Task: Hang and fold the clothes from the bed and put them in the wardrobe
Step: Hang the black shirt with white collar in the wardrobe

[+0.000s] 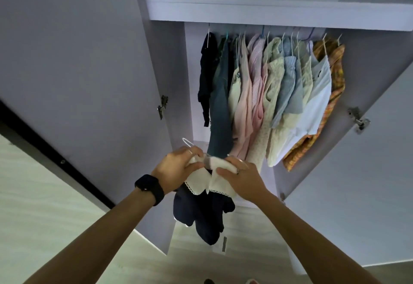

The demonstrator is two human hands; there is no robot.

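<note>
Your left hand [178,167] and your right hand [240,177] both pinch the white collar [202,186] of a dark blue top [201,214]. It sits on a white hanger [187,142], in front of the open wardrobe [268,11], below the hanging clothes [268,87].

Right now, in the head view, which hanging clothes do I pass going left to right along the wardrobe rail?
navy garment, dark teal garment, pink top, pink striped shirt, pale floral garment, light blue shirt, white top, orange plaid shirt
</note>
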